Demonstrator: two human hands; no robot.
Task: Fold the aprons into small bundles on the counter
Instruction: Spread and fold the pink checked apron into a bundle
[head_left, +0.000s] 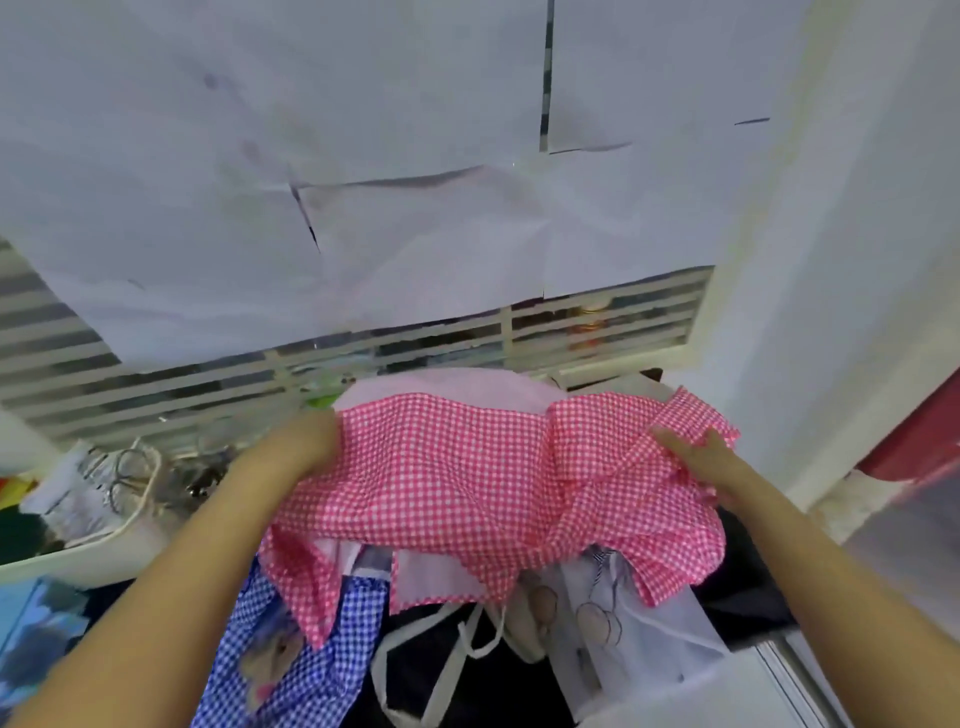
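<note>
Pink apron (467, 483) is spread between your hands over the middle of the worktop (748, 582), and its near edge overlaps the other aprons.

Left hand (311, 441) is at the cloth's far-left corner. Your fingers are buried behind the fabric, so I can't tell how far they curl.

Right hand (696, 460) is at the right end. Your fingers lie nearly straight on top, and the frilled edge is bunched in against the hand (thumb hidden, but it reads as a pinch).

Blue apron (291, 654) hangs off the near edge at the left. White printed apron (613, 629) is near right, with loose white ties (457, 644) between them.

White tray (124, 540) with metal bits sits at the worktop's left edge.
</note>
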